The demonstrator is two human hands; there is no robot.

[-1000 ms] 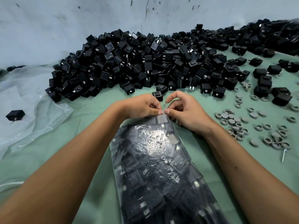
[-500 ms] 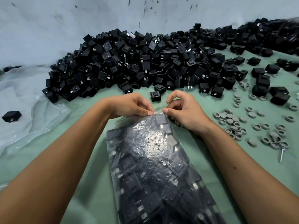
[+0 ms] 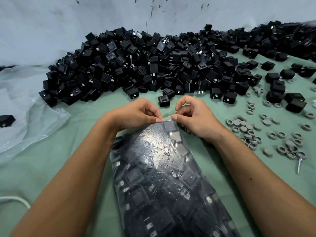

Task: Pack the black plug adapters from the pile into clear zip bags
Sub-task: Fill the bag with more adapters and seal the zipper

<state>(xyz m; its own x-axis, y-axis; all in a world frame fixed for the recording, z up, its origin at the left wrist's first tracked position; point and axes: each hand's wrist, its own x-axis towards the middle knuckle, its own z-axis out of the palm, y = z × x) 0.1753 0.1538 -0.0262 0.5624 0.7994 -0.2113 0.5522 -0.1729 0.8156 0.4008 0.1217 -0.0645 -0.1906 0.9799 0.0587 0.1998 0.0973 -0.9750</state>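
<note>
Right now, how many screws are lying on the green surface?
1: a single metal screw lies at the right, just beside the grey rings. Others may be hidden under the adapter pile.

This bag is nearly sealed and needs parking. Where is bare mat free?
Bare green mat lies left of the filled zip bag, between the left forearm and the loose plastic sheet. The right side is crowded with grey caps; ahead lies the adapter pile.
</note>
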